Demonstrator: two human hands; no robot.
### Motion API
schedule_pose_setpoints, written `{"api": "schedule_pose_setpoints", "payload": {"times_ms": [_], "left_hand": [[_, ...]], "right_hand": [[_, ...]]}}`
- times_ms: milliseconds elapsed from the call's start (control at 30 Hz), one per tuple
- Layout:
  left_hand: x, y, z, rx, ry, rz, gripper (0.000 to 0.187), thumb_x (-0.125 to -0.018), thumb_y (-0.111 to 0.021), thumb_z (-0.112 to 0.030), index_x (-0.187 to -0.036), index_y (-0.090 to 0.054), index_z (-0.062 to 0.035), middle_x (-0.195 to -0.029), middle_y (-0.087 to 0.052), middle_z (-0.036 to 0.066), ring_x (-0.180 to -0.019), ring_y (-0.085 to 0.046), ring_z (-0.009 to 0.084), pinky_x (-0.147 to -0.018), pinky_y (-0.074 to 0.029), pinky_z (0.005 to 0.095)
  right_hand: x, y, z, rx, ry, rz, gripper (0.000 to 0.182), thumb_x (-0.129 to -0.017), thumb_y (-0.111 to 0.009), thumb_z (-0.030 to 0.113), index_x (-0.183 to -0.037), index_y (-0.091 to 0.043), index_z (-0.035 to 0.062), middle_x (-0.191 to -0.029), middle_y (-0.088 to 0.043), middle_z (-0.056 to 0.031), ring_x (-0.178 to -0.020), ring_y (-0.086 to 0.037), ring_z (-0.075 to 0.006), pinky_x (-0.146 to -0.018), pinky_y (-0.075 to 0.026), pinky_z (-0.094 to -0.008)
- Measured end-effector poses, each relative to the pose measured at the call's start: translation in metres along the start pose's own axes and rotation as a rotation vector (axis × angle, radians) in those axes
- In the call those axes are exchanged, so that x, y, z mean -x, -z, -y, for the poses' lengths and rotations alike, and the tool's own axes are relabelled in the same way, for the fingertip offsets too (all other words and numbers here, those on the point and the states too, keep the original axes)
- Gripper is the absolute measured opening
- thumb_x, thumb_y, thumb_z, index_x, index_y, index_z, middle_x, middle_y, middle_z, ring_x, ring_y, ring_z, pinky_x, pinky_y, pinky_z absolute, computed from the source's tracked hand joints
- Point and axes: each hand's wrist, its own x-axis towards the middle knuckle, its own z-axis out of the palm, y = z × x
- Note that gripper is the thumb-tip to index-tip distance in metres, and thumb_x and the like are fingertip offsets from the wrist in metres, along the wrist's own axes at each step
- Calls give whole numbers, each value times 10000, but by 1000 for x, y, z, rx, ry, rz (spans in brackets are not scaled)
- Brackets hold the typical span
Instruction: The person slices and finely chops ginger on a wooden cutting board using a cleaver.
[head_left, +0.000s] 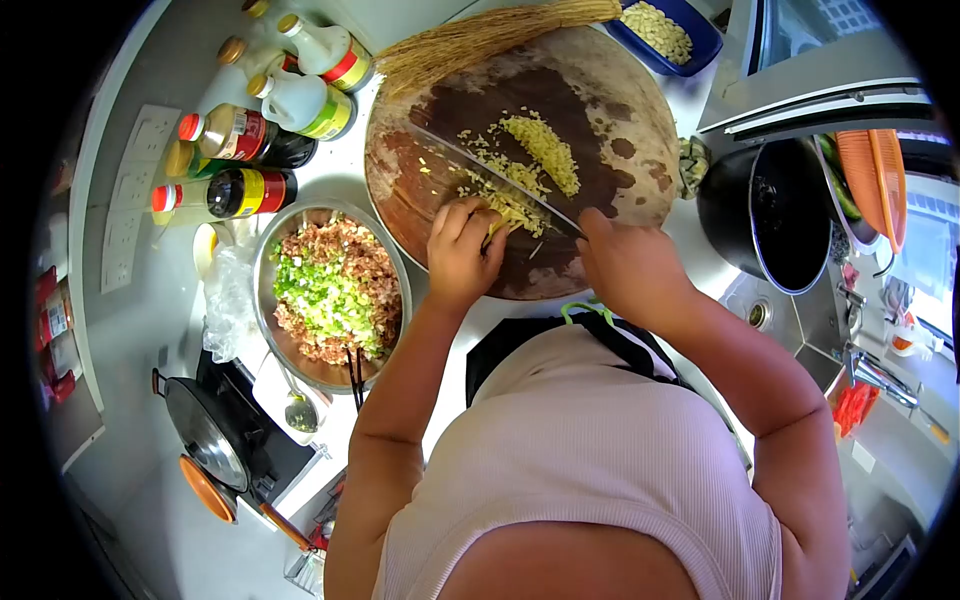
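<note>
On a round wooden chopping board (640,130) lies finely cut pale yellow food (542,150), some in a long heap and some scattered. My right hand (630,265) is closed round the handle end of a wide knife (490,175), whose blade points to the upper left across the board. Just below the blade, my left hand (465,250) rests with bent fingers on uncut yellow pieces (512,212) beside the cut ones. Left of the board, a steel bowl (265,320) holds minced meat and chopped green onion, with dark chopsticks (355,375) at its lower edge.
Several sauce bottles (240,135) stand at the upper left. A straw brush (480,40) lies along the board's top edge, near a blue container (700,50) of pale pieces. At right are a black pot (720,210) and a sink (820,365); a lidded pan (200,430) is lower left.
</note>
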Motion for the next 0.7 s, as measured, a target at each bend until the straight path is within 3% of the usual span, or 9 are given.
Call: {"api": "schedule_pose_setpoints", "payload": {"times_ms": [233, 333, 533, 700], "left_hand": [[4, -14, 13, -8, -21, 32, 129, -743, -739, -15, -850, -668, -26, -949, -666, 118, -861, -643, 313, -764, -534, 397], [2, -12, 11, -15, -33, 23, 125, -742, -738, -11, -845, -669, -23, -951, -671, 122, -861, -648, 313, -769, -537, 396], [5, -13, 10, -17, -31, -12, 152, -735, -770, 9, -856, -681, -12, -940, -691, 119, -851, -667, 323, -743, -546, 384], [7, -14, 12, 13, -45, -14, 142, -737, -765, 15, -844, -676, -15, -968, -692, 127, -851, -669, 318, -737, -549, 385]], "right_hand": [[15, -5, 1, 75, 73, -11, 104, -893, -533, 95, -970, -482, 46, -716, -654, -167, -650, -658, -381, -595, -516, -485], [9, -4, 4, 33, 36, 91, 116, -872, -523, 59, -977, -479, 40, -728, -662, -174, -647, -661, -387, -593, -520, -483], [-28, -24, 13, 68, 36, 150, 161, -926, -541, 158, -998, -473, 32, -757, -675, -186, -691, -664, -414, -624, -517, -504], [-10, 2, 13, 39, 19, 171, 192, -962, -530, 212, -1032, -467, 45, -743, -667, -202, -716, -666, -418, -635, -510, -519]]}}
